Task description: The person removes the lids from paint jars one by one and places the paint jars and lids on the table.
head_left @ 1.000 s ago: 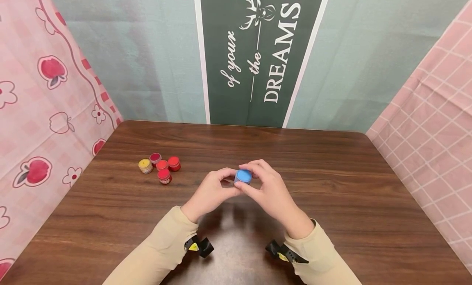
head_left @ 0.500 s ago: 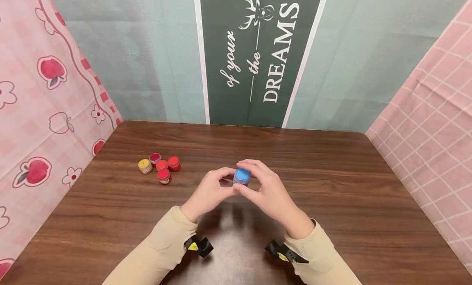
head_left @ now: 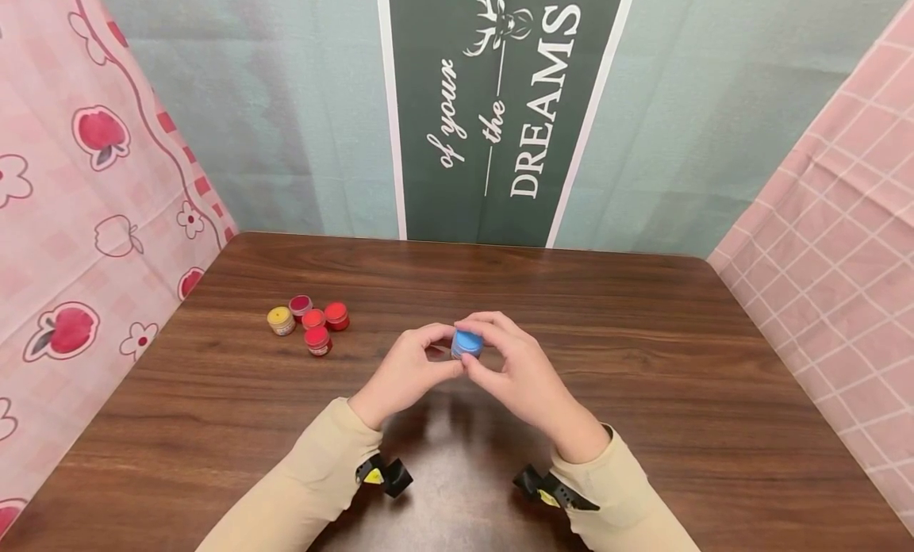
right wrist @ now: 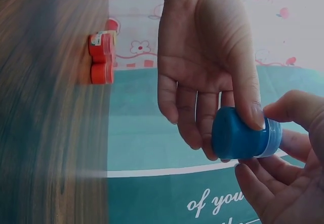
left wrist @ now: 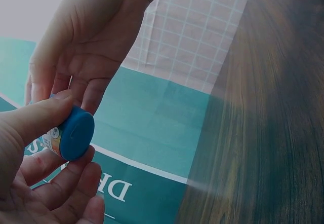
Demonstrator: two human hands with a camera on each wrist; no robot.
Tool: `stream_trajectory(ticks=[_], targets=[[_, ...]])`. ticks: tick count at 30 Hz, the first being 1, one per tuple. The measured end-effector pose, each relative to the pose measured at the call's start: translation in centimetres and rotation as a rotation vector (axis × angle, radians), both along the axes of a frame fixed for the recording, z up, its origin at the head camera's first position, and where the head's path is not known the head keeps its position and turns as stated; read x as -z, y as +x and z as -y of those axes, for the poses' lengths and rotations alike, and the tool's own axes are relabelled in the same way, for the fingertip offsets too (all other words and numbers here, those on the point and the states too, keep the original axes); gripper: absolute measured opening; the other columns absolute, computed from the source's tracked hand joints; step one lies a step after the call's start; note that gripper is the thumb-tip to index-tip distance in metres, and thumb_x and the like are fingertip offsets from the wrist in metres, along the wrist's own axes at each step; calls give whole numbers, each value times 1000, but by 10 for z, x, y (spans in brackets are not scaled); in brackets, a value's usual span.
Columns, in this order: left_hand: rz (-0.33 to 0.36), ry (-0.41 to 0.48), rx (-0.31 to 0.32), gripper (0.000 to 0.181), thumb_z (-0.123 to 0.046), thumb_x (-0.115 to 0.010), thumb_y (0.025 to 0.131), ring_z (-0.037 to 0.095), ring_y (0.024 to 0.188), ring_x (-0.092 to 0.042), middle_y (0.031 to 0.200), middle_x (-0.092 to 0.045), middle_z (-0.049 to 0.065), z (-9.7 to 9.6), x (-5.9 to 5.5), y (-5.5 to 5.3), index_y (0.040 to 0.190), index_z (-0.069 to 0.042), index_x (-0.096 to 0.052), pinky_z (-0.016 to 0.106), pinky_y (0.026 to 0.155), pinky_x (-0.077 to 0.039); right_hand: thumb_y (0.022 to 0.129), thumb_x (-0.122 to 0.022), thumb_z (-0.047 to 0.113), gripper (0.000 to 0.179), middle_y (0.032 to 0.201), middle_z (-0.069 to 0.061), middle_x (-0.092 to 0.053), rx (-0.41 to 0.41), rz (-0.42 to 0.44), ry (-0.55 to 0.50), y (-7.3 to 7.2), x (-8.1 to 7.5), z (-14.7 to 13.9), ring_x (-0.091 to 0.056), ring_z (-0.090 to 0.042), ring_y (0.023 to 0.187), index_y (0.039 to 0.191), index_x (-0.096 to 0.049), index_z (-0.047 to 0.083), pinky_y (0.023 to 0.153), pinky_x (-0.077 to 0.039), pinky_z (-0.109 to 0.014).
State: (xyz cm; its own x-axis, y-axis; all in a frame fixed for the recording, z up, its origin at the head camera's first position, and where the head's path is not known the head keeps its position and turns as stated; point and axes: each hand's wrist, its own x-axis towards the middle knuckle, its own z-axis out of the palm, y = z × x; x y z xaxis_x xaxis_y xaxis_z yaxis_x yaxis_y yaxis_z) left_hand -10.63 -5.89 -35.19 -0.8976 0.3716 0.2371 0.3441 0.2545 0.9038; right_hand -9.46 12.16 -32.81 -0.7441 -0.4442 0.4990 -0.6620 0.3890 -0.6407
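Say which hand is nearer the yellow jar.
Left. The left hand pinches the blue jar, right of the yellow jar with red jars between; the right hand holds the blue jar from its other side, farther right.

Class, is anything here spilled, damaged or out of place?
No spill or damage shows; the five jars on the table stand upright, and the left hand and right hand hold the blue jar. Only the DREAMS lettering looks odd: it runs sideways.

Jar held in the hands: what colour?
Blue: the jar has a clear-looking rim. Right wrist view shows it best.
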Motion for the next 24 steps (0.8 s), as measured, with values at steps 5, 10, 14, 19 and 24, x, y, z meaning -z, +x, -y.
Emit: stream_trajectory(ticks=[5, 10, 14, 19, 24], targets=[[2, -3, 2, 32, -16, -74, 81, 19, 94, -60, 103, -66, 6, 1, -1, 0, 109, -4, -65, 40, 87, -49, 82, -70, 6, 35, 117, -2, -57, -14, 14, 5, 0, -1, -1, -57, -14, 102, 116, -61, 4, 85, -50, -31], [-7, 4, 17, 33, -15, -73, 81, 19, 95, -60, 104, -66, 6, 1, -1, 1, 110, -3, -64, 42, 87, -48, 77, -77, 16, 46, 116, -2, -58, 51, 25, -6, -1, -1, -1, -57, -13, 103, 119, -59, 5, 87, -49, -34], [6, 13, 20, 32, -15, -74, 80, 18, 93, -60, 104, -65, 4, 0, 0, 1, 109, -4, -65, 44, 86, -49, 76, -78, 19, 41, 105, 0, -58, 101, 5, -7, -1, 0, 0, -58, -12, 96, 112, -64, 4, 84, -50, -35], [7, 17, 16, 30, -15, -75, 79, 16, 92, -60, 103, -65, 1, -1, -1, 0, 107, -6, -67, 41, 85, -50, 80, -75, 14, 34, 100, 0, -57, 98, -11, 7, -1, 1, 0, -58, -12, 92, 110, -66, 3, 81, -51, -34], [5, 11, 23, 30, -13, -72, 81, 18, 93, -59, 103, -65, 5, 0, 0, 1, 108, -4, -65, 41, 86, -49, 82, -69, 6, 34, 107, -3, -57, 28, 2, 23, 0, 0, 0, -58, -14, 93, 115, -64, 2, 69, -53, -25]])
